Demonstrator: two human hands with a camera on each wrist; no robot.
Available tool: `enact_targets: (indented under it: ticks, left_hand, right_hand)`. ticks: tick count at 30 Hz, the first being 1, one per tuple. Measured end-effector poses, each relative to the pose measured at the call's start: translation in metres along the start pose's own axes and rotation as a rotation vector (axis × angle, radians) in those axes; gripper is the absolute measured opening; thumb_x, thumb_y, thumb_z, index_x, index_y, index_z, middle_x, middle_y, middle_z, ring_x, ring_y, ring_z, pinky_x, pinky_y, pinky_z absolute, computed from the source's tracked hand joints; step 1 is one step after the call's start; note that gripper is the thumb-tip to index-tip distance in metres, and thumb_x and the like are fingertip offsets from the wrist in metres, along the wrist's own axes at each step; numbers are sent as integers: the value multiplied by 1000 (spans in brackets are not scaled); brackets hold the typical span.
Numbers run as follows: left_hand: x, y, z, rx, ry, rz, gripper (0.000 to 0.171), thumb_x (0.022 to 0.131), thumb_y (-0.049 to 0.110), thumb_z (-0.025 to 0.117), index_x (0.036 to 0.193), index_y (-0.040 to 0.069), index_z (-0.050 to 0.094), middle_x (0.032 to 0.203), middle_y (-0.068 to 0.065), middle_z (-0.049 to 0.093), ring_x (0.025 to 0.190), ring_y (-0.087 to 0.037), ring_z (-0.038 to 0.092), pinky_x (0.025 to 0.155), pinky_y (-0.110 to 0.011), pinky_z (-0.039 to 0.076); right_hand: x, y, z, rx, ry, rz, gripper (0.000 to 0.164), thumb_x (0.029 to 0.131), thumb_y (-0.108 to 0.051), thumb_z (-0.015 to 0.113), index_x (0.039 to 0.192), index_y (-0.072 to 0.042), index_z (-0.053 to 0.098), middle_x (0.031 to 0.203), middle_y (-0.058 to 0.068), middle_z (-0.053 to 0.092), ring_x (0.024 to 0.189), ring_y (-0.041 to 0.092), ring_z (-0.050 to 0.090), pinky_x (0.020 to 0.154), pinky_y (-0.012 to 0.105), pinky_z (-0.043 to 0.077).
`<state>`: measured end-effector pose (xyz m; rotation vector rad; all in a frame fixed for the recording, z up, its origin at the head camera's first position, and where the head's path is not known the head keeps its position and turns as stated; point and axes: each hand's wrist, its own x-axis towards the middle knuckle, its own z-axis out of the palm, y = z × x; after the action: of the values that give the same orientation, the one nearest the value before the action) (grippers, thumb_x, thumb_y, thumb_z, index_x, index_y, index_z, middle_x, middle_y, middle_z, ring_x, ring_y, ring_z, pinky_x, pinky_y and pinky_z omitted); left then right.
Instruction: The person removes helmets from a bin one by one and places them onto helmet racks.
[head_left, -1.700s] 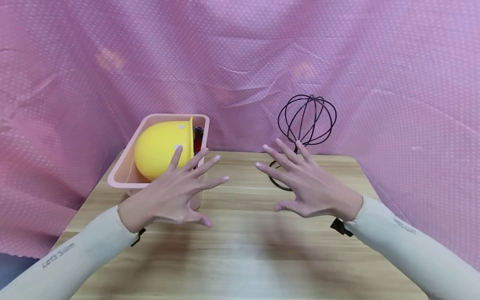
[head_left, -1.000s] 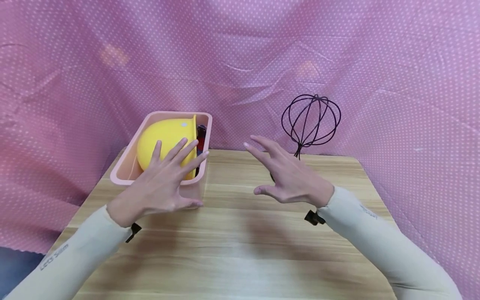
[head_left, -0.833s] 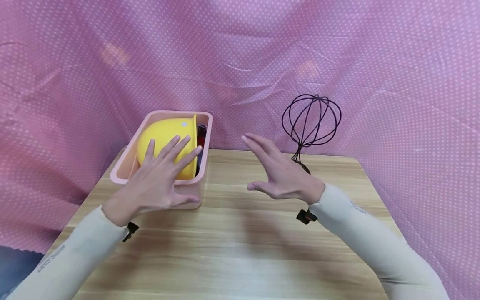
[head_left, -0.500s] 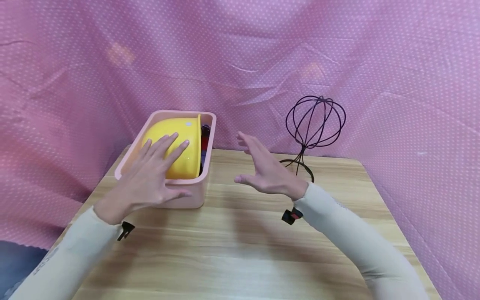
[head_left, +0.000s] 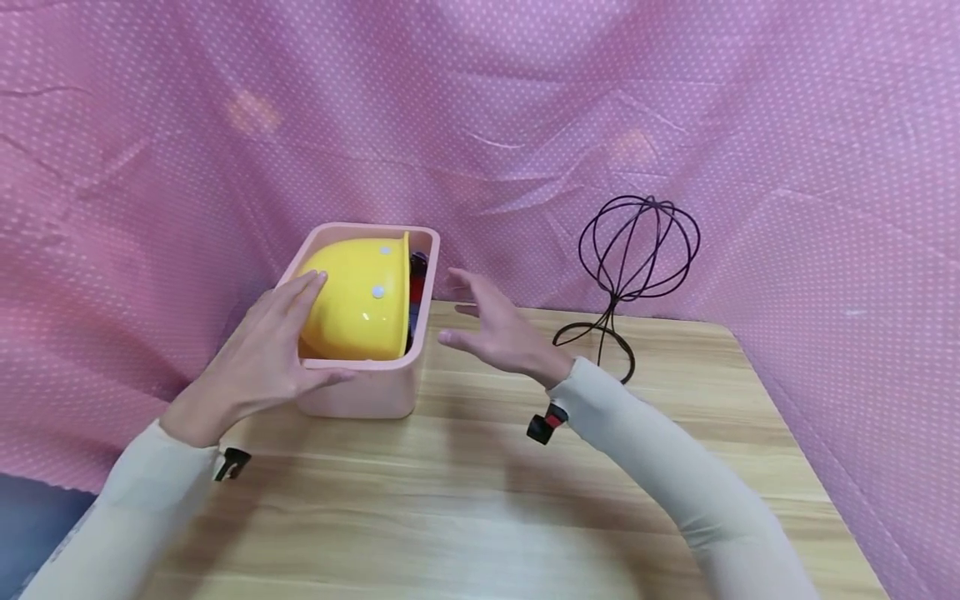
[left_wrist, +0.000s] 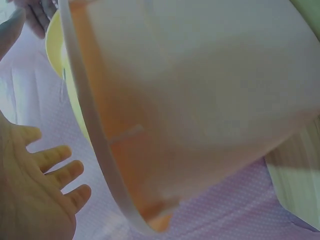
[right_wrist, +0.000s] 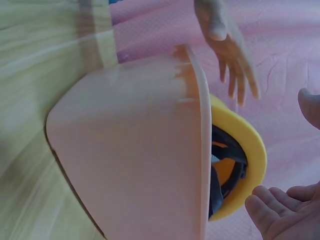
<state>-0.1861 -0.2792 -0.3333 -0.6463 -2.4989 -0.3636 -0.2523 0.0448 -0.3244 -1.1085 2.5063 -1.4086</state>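
Behind the left hand (head_left: 255, 357), an off-white sleeve (head_left: 123, 508) bears faint, unreadable grey marking (head_left: 69, 537); a black mount (head_left: 233, 463) sits at its end. Behind the right hand (head_left: 504, 333), a matching sleeve (head_left: 660, 462) adjoins a black block (head_left: 539, 429) with a red patch (head_left: 553, 421).

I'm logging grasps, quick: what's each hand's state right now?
Left hand: open, holding nothing, near the yellow helmet.
Right hand: open, holding nothing, near the pink bin.
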Motion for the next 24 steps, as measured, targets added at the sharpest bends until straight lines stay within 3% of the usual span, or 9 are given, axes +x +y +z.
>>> enact_targets:
  ticks: [4, 10, 17, 20, 24]
  left_hand:
    - [-5, -8, -3, -62, -26, -93, 126, 61, 50, 93, 159, 4, 29, 156, -26, 42, 141, -47, 42, 112, -67, 36]
    - [-11, -22, -6, -161, -73, -214, 118, 66, 46, 92, 161, 16, 28, 159, -21, 41, 144, -46, 37, 116, -70, 31]
    - [-25, -34, -9, -195, -184, -410, 121, 74, 53, 86, 161, 0, 19, 166, -29, 20, 155, -47, 16, 126, -66, 15]
    - [-30, -39, -10, -201, -182, -459, 118, 74, 55, 85, 161, 7, 23, 167, -24, 25, 153, -46, 24, 121, -69, 24]
    - [-40, -46, -11, -195, -140, -473, 107, 74, 54, 86, 161, 23, 31, 164, -13, 37, 145, -47, 40, 113, -71, 34]
  right_hand:
    - [8, -2, 6, 51, 0, 27, 81, 92, -22, 73, 158, -10, 28, 154, 11, 47, 141, 26, 50, 118, 35, 44]
    - [20, -2, 18, 74, 1, 139, 78, 92, -29, 73, 156, -10, 33, 150, 9, 51, 136, 22, 55, 115, 37, 48]
    - [35, -1, 33, 62, -44, 175, 77, 90, -31, 73, 155, -11, 35, 147, 5, 54, 133, 23, 56, 111, 42, 51]
    - [41, -2, 38, 61, -41, 165, 76, 90, -30, 74, 154, -11, 37, 139, 5, 60, 129, 25, 59, 109, 42, 52]
    - [47, -6, 41, 35, -49, 181, 76, 89, -31, 76, 153, -13, 39, 127, 2, 65, 121, 23, 63, 101, 36, 56]
